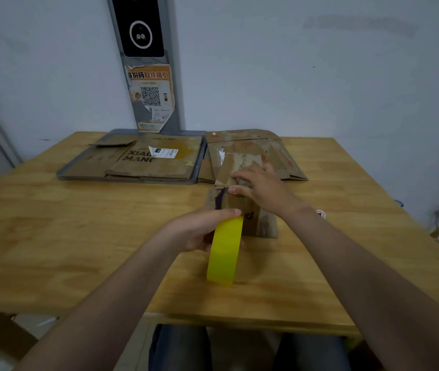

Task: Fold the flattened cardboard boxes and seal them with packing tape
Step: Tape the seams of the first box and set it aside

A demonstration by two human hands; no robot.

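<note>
A small folded cardboard box (241,210) stands in the middle of the wooden table (79,236). My right hand (261,188) rests on the box's top, fingers spread over the closed flaps and thumb at the front edge. My left hand (199,231) grips a yellow roll of packing tape (225,253), held upright just in front of the box. The roll hides the box's lower left front.
A grey tray (64,174) at the back left holds flattened cardboard boxes (146,159). More flattened boxes (274,148) lie at the back right, behind the folded box. A grey post with a poster (150,97) stands against the wall. My legs show below the table's near edge.
</note>
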